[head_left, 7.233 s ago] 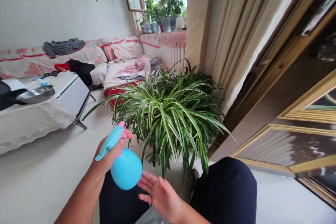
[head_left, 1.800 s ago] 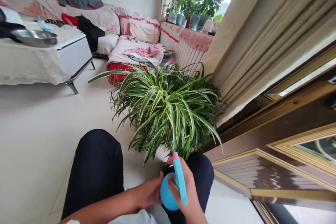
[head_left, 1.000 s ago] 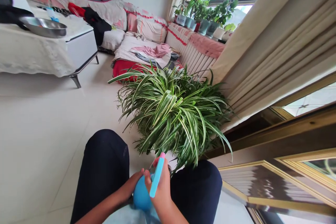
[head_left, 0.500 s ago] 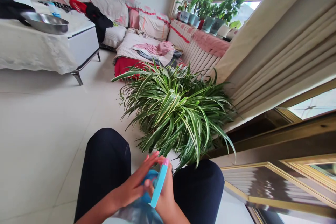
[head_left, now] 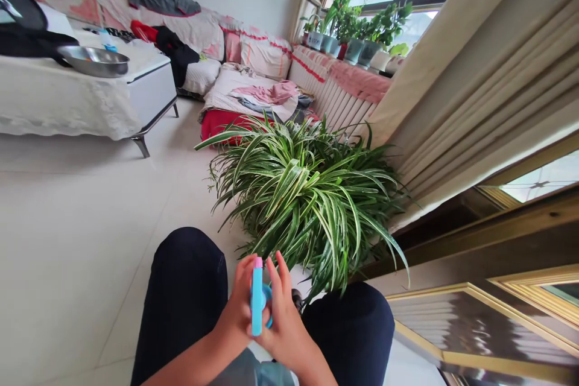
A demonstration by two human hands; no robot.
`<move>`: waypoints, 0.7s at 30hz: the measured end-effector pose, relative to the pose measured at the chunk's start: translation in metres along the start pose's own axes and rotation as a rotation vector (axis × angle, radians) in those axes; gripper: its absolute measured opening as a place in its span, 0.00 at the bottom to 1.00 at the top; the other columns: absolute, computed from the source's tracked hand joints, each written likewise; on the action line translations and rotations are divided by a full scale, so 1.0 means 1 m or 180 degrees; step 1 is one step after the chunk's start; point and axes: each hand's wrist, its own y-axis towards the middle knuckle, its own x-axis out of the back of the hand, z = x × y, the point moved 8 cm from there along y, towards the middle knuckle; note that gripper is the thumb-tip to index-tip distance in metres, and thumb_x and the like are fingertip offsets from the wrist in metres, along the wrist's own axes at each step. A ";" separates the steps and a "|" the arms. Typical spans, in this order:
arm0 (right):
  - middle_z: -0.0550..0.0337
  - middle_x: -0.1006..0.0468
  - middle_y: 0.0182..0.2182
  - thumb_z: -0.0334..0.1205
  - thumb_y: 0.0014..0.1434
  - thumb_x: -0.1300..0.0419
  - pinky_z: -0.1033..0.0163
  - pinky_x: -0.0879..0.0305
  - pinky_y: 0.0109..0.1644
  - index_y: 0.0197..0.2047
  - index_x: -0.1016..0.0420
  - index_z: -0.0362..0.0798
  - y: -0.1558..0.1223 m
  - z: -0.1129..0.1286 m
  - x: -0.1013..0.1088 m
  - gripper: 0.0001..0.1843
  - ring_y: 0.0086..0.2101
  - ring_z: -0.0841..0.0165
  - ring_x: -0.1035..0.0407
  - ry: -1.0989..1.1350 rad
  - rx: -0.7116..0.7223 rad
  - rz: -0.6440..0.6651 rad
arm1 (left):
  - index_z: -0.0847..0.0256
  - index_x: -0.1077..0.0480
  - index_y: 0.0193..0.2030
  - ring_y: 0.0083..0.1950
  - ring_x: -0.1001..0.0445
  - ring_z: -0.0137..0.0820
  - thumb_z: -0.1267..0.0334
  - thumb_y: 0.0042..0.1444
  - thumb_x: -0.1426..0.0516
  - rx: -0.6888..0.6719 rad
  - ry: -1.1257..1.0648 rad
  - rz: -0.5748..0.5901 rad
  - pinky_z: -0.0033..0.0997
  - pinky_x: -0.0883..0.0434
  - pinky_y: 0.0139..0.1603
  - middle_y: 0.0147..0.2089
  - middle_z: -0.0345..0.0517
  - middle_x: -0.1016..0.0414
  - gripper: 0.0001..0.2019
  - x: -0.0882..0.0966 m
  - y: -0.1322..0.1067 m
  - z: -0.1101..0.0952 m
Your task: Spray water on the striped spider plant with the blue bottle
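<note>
A spray bottle stands between my knees, its blue trigger head tipped with a pink nozzle pointing away from me. Its translucent body shows below my wrists. My left hand is closed around the left side of the head. On the other side, my right hand presses in at the blue collar, with thumb curled in and two fingers reaching forward. The fingers partly hide the collar and trigger. Just beyond both hands spreads a bushy spider plant with long striped leaves.
A cloth-covered table at the left bears a metal bowl. Behind are a sofa with clothes and potted plants on the windowsill. A curtain and a glossy brown panel border the right side.
The trigger head has turned and shifted left, now nearly straight ahead. My left hand has moved from the collar onto the head; my right hand has moved from the head to the collar.
</note>
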 end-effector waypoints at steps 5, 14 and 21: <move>0.50 0.34 0.62 0.77 0.47 0.47 0.48 0.48 0.65 0.57 0.30 0.51 -0.017 -0.101 -0.026 0.46 0.64 0.54 0.46 0.2752 -0.1672 -0.0828 | 0.52 0.56 0.69 0.66 0.37 0.50 0.60 0.60 0.48 -0.0196 0.0086 0.0041 0.56 0.32 0.62 0.65 0.59 0.40 0.32 0.015 0.001 -0.012; 0.51 0.18 0.40 0.71 0.42 0.38 0.55 0.33 0.48 0.44 0.23 0.45 -0.014 -0.109 -0.091 0.39 0.47 0.56 0.27 0.4384 -0.2512 -0.0205 | 0.52 0.45 0.64 0.68 0.41 0.49 0.64 0.57 0.45 -0.0790 0.0661 -0.0628 0.56 0.37 0.64 0.58 0.51 0.30 0.28 0.040 0.020 -0.060; 0.50 0.18 0.39 0.74 0.46 0.43 0.59 0.31 0.39 0.46 0.25 0.45 -0.015 -0.118 -0.097 0.41 0.42 0.58 0.25 0.4131 -0.2766 -0.0324 | 0.55 0.39 0.59 0.58 0.28 0.42 0.68 0.53 0.49 -0.0933 0.0527 -0.0452 0.53 0.35 0.65 0.52 0.49 0.25 0.25 0.045 0.038 -0.067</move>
